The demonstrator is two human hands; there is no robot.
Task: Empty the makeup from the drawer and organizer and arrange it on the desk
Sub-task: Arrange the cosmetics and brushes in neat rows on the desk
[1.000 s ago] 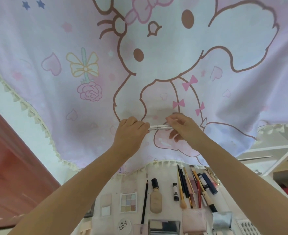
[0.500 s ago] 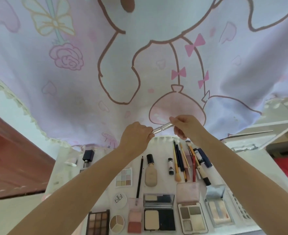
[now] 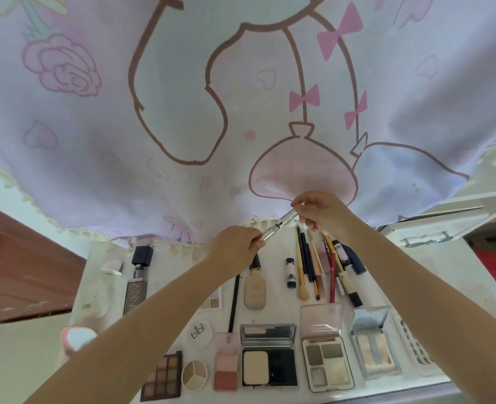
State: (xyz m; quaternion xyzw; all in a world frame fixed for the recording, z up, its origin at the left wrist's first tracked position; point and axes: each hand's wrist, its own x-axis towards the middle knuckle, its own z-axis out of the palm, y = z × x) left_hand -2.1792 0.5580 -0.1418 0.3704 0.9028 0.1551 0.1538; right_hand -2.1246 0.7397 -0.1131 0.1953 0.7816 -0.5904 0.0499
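left hand (image 3: pixel 235 246): fingers curled round the lower end of the silver pen (image 3: pixel 276 228), held above the desk (image 3: pixel 95 287).
right hand (image 3: pixel 321 209): fingertips pinch the upper end of the same pen; the other fingers are loosely bent.
silver pen: slim metallic tube, tilted, its upper end to the right, with a dark band showing at the middle between the 2 hands; it hangs in the air over the far part of the desk.
desk: white top, with makeup laid out in rows.
far row: dark-capped bottle (image 3: pixel 138 275), beige foundation bottle (image 3: pixel 255 288), small black-and-white tube (image 3: pixel 291 272), a bunch of brushes and pencils (image 3: pixel 313 263).
near row: brown eyeshadow palette (image 3: pixel 161 377), round 3-part compact (image 3: pixel 194 374), blush compact (image 3: pixel 225 364), open powder compact (image 3: pixel 268 355), open pink-lidded palette (image 3: pixel 325 348), open highlighter palette (image 3: pixel 375 348).
backdrop: pastel cartoon cloth (image 3: pixel 182 112) hangs behind the desk.
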